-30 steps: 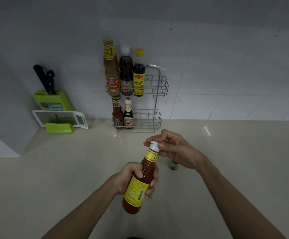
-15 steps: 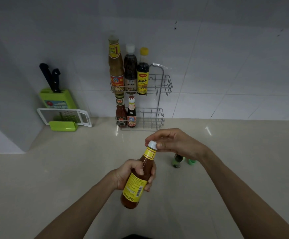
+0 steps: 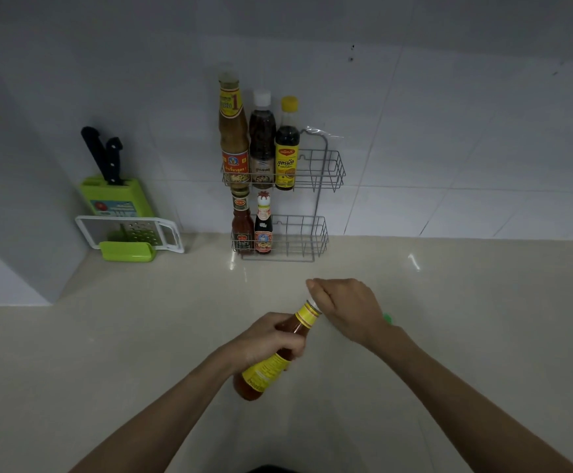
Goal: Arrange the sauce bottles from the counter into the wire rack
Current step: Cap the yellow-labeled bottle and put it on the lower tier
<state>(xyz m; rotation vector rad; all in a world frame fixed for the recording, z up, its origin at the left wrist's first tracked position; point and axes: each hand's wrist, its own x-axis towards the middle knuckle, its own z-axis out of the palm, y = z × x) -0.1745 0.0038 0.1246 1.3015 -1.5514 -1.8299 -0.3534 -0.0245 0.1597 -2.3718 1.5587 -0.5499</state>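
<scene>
My left hand [image 3: 268, 339] grips the body of a red sauce bottle [image 3: 268, 370] with a yellow label, tilted up to the right above the counter. My right hand [image 3: 345, 308] is closed over its white cap, which is hidden. A two-tier wire rack [image 3: 326, 172] stands against the wall. Its top tier holds three tall bottles [image 3: 261, 141] at the left. The bottom tier [image 3: 298, 240] holds two small bottles [image 3: 252, 227] at its left. A green-capped bottle [image 3: 387, 317] on the counter peeks out behind my right wrist.
A green knife block [image 3: 118, 196] with black handles stands at the back left, with a white and green grater [image 3: 131, 237] in front of it. A wall corner juts out at the far left. The beige counter [image 3: 483, 319] spreads to the right.
The bottle has tilted further to the right. My right hand has turned and closed over the cap, which showed before. The view has shifted, so the rack sits lower and further right.
</scene>
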